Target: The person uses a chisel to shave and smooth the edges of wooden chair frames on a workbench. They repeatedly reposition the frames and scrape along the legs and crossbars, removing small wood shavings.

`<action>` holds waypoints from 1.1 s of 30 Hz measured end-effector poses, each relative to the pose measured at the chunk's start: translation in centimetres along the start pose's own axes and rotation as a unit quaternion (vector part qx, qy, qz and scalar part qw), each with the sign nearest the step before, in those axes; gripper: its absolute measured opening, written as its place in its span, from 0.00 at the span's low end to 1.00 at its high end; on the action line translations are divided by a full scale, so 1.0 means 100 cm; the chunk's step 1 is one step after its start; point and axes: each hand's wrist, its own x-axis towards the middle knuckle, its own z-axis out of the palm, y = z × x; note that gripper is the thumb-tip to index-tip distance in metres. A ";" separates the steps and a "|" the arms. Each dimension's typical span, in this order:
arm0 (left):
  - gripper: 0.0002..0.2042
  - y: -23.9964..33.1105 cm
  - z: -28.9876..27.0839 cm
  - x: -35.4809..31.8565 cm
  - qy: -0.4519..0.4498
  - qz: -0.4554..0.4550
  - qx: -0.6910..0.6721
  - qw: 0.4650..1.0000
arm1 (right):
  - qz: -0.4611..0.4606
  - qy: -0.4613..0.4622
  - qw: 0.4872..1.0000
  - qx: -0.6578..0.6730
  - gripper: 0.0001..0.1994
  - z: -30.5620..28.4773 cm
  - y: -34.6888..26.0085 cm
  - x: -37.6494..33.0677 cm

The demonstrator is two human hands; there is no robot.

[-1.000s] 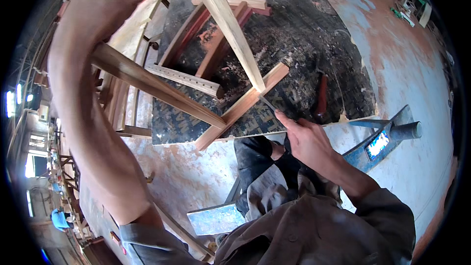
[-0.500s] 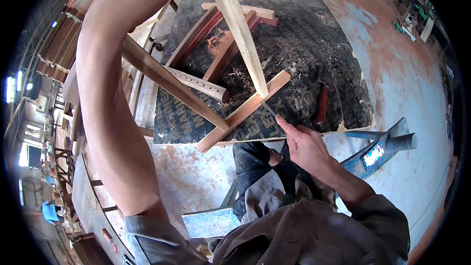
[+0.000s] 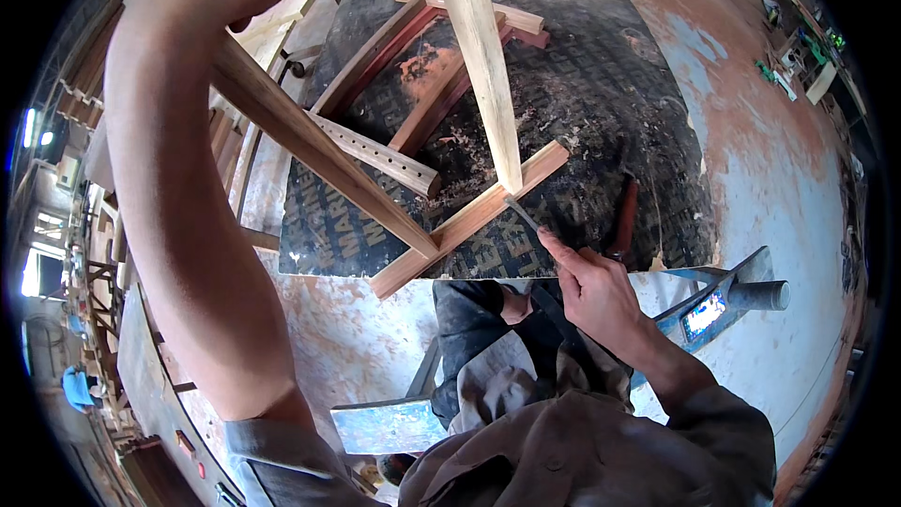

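We look down on a wooden frame (image 3: 441, 225) of joined rails held above a dark printed plywood sheet (image 3: 601, 94). A pale leg (image 3: 479, 66) rises toward us from a reddish crosspiece (image 3: 488, 211). Our right hand (image 3: 587, 286) pinches a thin metal chisel (image 3: 526, 216) between thumb and fingers, its tip touching the crosspiece just beside the base of the pale leg. Our left arm (image 3: 183, 188) reaches up along the frame's left side; the left hand passes out of view at the top edge, so we cannot tell its grip. A drilled slat (image 3: 375, 155) lies under the frame. A red-handled tool (image 3: 624, 221) rests on the sheet near its front edge. Beyond the sheet's right edge spreads open reddish floor (image 3: 751, 178). A blue metal stand (image 3: 723, 296) sits just right of our knees (image 3: 474, 305).
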 end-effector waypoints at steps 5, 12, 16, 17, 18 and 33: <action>0.42 0.038 -0.027 -0.002 -0.029 -0.125 -0.024 0.991 | 0.026 -0.035 0.999 -0.019 0.28 0.000 -0.005 0.007; 0.40 -0.014 0.002 0.027 -0.085 -0.073 0.001 0.994 | -0.005 -0.026 1.000 -0.002 0.27 -0.001 0.005 0.010; 0.39 0.008 -0.015 0.012 -0.092 -0.068 0.030 0.993 | 0.013 -0.030 0.999 0.019 0.26 -0.001 0.007 0.008; 0.39 0.019 -0.024 0.011 -0.110 -0.048 0.035 0.992 | 0.008 -0.036 0.999 0.017 0.26 -0.004 0.012 0.008; 0.39 0.012 -0.014 0.008 -0.077 -0.028 0.022 0.996 | 0.003 -0.042 0.999 0.015 0.26 -0.006 0.015 0.009; 0.43 0.004 -0.014 -0.008 0.002 0.064 -0.068 0.996 | 0.055 -0.045 0.983 0.171 0.23 0.004 0.027 0.012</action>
